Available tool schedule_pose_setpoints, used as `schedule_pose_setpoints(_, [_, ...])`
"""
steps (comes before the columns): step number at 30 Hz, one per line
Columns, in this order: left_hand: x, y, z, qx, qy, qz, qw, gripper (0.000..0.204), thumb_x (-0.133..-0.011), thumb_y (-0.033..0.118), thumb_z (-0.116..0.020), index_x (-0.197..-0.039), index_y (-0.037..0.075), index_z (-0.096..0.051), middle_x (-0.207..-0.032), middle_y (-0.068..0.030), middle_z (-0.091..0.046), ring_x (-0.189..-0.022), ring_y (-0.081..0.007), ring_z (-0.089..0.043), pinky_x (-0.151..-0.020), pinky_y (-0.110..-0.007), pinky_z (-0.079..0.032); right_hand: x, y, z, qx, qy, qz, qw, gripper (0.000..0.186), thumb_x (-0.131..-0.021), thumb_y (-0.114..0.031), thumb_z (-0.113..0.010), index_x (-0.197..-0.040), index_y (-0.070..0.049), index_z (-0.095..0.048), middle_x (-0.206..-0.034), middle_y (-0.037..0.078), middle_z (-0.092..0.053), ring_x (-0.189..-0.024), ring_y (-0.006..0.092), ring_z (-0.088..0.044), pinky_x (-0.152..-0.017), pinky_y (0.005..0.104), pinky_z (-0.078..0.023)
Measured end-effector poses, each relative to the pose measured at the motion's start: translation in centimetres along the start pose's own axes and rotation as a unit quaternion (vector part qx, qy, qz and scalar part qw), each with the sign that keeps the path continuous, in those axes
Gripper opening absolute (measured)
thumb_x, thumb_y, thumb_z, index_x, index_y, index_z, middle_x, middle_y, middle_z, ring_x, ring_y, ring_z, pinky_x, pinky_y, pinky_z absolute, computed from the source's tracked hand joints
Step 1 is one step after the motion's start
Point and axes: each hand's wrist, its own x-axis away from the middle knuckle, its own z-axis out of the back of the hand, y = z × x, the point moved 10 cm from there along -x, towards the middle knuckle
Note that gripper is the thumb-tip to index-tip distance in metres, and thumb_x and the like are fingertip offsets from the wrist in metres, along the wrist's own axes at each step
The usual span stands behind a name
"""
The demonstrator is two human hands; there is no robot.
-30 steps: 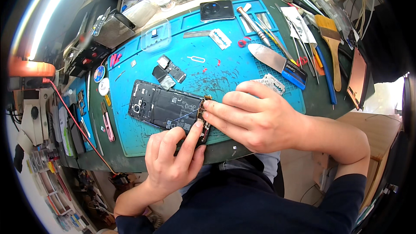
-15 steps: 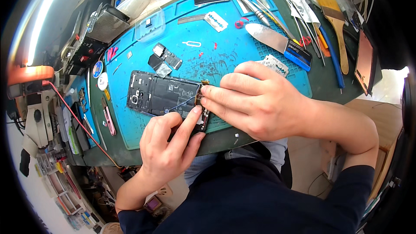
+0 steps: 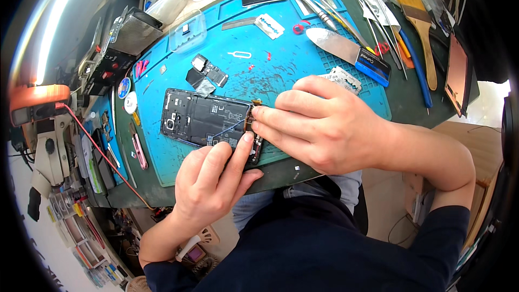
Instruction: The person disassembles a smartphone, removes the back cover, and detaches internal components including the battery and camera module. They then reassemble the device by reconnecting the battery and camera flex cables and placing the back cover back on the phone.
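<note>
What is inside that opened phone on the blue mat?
The opened phone shows a flat black battery-like block, a camera lens and a thin blue strand. The left hand and right hand partly cover one end; what lies beneath them cannot be seen.

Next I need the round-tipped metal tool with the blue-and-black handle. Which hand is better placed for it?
Probably the right hand: the round-tipped tool lies just beyond it. The left hand is farther away, its index fingertip at the open phone.
</note>
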Motion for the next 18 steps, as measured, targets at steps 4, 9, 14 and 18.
schedule_pose_setpoints(4, [-0.1,0.5,0.0,-0.024,-0.008,-0.030,0.999,0.049,-0.096,0.037,-0.077,-0.128,0.000,-0.076,-0.110,-0.0081,-0.061,-0.091,-0.0221,-0.060,-0.075,-0.035,-0.055,0.0,0.0,-0.1,0.005,-0.032,0.004,0.999,0.037,-0.081,-0.017,-0.067,-0.111,0.000,-0.080,-0.120,0.009,-0.075,-0.100,0.0209,-0.067,-0.086,0.0366,-0.054])
schedule_pose_setpoints(9, [-0.3,0.9,0.1,-0.052,-0.010,-0.056,0.997,0.049,-0.095,0.035,-0.078,-0.128,-0.001,-0.076,-0.110,-0.0082,-0.061,-0.091,-0.0224,-0.061,-0.076,-0.035,-0.054,-0.1,0.0,-0.2,0.008,-0.034,-0.004,0.999,0.034,-0.082,-0.017,-0.067,-0.109,0.000,-0.078,-0.118,0.009,-0.073,-0.102,0.0213,-0.067,-0.087,0.0366,-0.053])
schedule_pose_setpoints(14, [0.6,-0.8,0.1,0.063,0.046,-0.001,0.997,0.051,-0.090,0.028,-0.081,-0.130,-0.003,-0.074,-0.111,-0.0098,-0.062,-0.092,-0.0249,-0.062,-0.076,-0.037,-0.054,-0.4,0.0,0.1,0.001,-0.026,-0.008,1.000,0.030,-0.084,-0.017,-0.068,-0.106,0.002,-0.077,-0.113,0.009,-0.070,-0.106,0.0221,-0.066,-0.088,0.0356,-0.051])
schedule_pose_setpoints(18, [0.5,-2.1,-0.2,0.131,0.061,0.047,0.988,0.057,-0.088,0.027,-0.083,-0.135,-0.004,-0.071,-0.110,-0.0115,-0.060,-0.087,-0.0265,-0.059,-0.076,-0.038,-0.052,-0.8,0.0,0.4,-0.003,-0.037,-0.011,0.999,0.037,-0.081,-0.017,-0.068,-0.112,0.001,-0.077,-0.117,0.009,-0.070,-0.105,0.0216,-0.067,-0.087,0.0358,-0.052])
